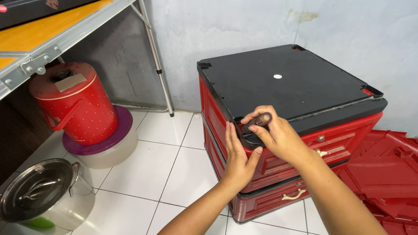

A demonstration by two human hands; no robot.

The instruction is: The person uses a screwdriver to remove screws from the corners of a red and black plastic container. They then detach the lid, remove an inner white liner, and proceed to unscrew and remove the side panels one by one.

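Hands meet at the near corner of the red storage box (330,142) with its black lid (285,83), centre of the frame. The left hand (238,156) lies flat and open against the corner; the right hand (273,133) curls its fingers around a small dark object (260,121). A steel pot (42,196) sits lower left.

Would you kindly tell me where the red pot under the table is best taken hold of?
Take the red pot by its looped side handle, coming from the front left: the handle faces that way and stands off the wall, and the pot sits upright on a purple-lidded container.
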